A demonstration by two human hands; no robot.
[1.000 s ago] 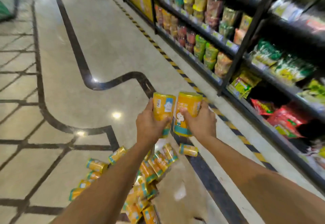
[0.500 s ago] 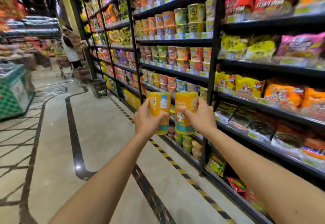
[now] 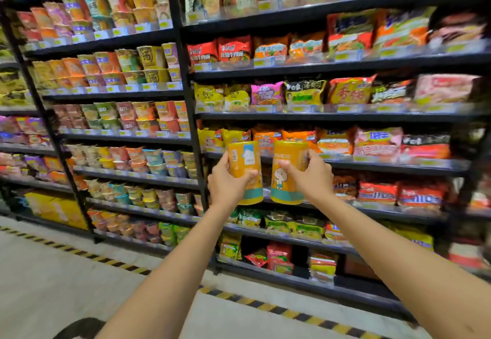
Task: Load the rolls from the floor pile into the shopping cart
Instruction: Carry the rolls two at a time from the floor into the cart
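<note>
I hold two yellow rolls with teal bottoms upright and side by side at chest height, in front of the shelves. My left hand (image 3: pixel 225 183) grips the left roll (image 3: pixel 245 164), which has a barcode and a small white figure on it. My right hand (image 3: pixel 309 176) grips the right roll (image 3: pixel 289 171), printed with a cartoon child. The two rolls almost touch. Neither the floor pile nor the shopping cart is in view.
A tall black shelving unit (image 3: pixel 190 115) full of instant noodle cups and bags fills the view ahead. A yellow-and-black striped line (image 3: pixel 268 305) runs along the light floor (image 3: pixel 66 280) at its base. A dark rounded shape (image 3: pixel 79 328) shows at the bottom edge.
The view has swung up and to the right, from the floor pile to the aisle and then square onto the shelves. Both hands have kept their rolls, held together in front of me.
</note>
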